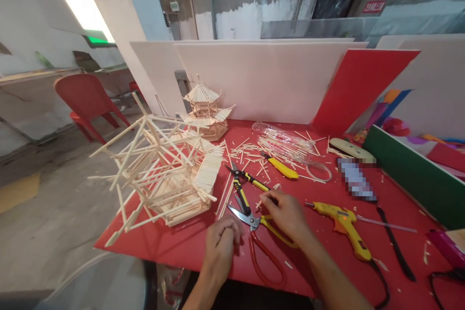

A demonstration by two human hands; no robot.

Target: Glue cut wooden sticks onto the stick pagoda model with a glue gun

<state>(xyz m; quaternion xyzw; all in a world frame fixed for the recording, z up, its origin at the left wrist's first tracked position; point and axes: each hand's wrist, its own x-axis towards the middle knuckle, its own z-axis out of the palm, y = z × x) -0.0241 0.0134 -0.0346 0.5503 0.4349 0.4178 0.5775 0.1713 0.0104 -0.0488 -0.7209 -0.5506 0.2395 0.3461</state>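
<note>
My left hand [222, 241] rests on the red table [174, 244] near its front edge, fingers curled in a loose fist; what is inside, if anything, is hidden. My right hand [284, 212] lies just right of it, fingertips pinched at a small wooden stick piece [260, 202] beside the yellow-handled cutters [242, 189]. Red-and-yellow-handled shears [262, 242] lie between and under both hands. A large unfinished stick model [170, 169] stands to the left, a smaller finished pagoda [205, 111] behind it.
A yellow glue gun [345, 225] lies right of my right hand, its cable trailing off. A yellow utility knife [281, 167], loose sticks in a clear bag [286, 147] and a tape ring [319, 170] sit further back. White and red boards stand behind. A red chair [87, 99] is at left.
</note>
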